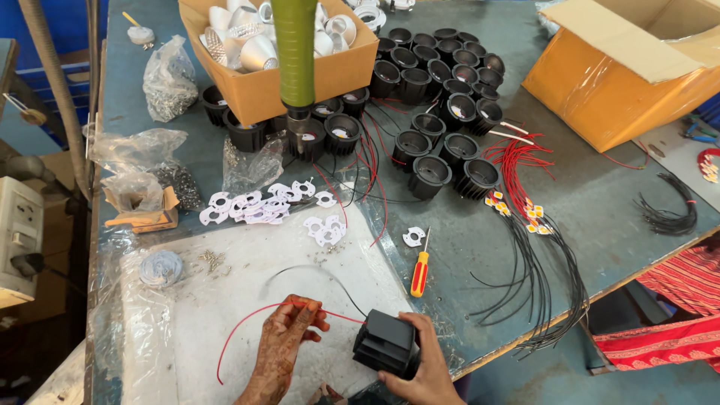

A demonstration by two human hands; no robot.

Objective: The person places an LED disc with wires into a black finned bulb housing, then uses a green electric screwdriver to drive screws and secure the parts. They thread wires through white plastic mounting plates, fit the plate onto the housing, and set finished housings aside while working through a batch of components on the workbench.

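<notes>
The black finned lamp housing [387, 343] sits low on the counter [600, 202], clamped in the right hand [427, 367] grip. Just left, the left hand [289, 337] pinches its red wire [240, 321]. Far above, a cardboard box [277, 75] holds silver reflectors [251, 49].

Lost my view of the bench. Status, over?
Left grip pinching thin red wire. Right grip holding black finned housing. Red-handled screwdriver lying just beyond the housing.

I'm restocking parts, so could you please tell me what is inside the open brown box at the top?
The brown box holds white and silver reflector cups. The hanging green tool covers some; lower layers are hidden.
</notes>
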